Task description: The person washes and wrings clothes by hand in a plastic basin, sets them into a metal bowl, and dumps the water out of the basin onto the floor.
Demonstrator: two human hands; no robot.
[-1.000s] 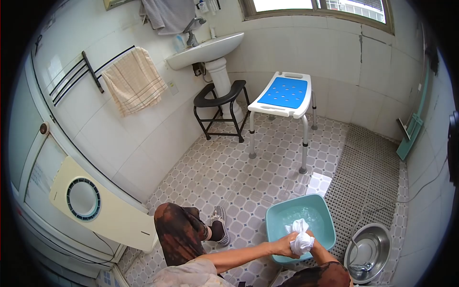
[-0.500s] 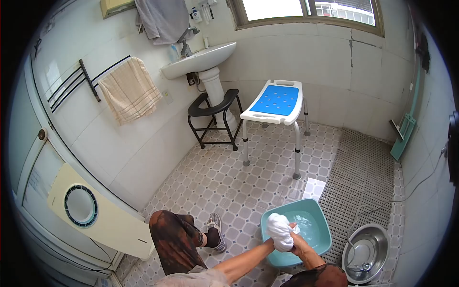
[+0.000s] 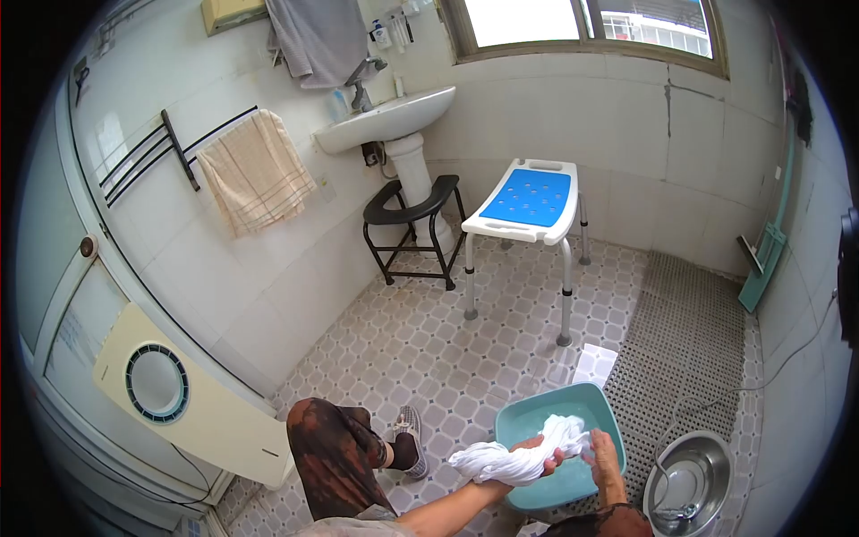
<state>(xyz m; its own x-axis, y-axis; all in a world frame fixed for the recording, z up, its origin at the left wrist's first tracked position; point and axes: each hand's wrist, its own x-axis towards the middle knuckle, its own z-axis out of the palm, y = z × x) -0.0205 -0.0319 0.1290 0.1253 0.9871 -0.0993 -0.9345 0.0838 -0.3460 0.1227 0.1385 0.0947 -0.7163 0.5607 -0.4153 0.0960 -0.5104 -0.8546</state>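
Note:
A white wet-looking cloth [image 3: 501,463], twisted into a long loose bundle, lies across my left hand [image 3: 542,455], whose fingers curl around its middle. One end hangs over my left wrist and the other points to the right. Close beside that right end is my right hand [image 3: 605,458], fingers stretched out and apart; whether a fingertip touches the cloth is hard to see. Beneath both hands stands a teal basin [image 3: 612,410] with water in it.
To the right of the basin sits a steel bowl [image 3: 721,458] with a shower head [image 3: 687,511] inside. A grey perforated mat [image 3: 684,313] runs along the right wall. Ahead stand a white shower stool [image 3: 562,224] and a black-framed seat [image 3: 412,213] by the sink [image 3: 394,118].
The balled cloth, gripped by both hands over the basin, is now stretched into a long bundle across my left hand. My right hand has let go and moved right.

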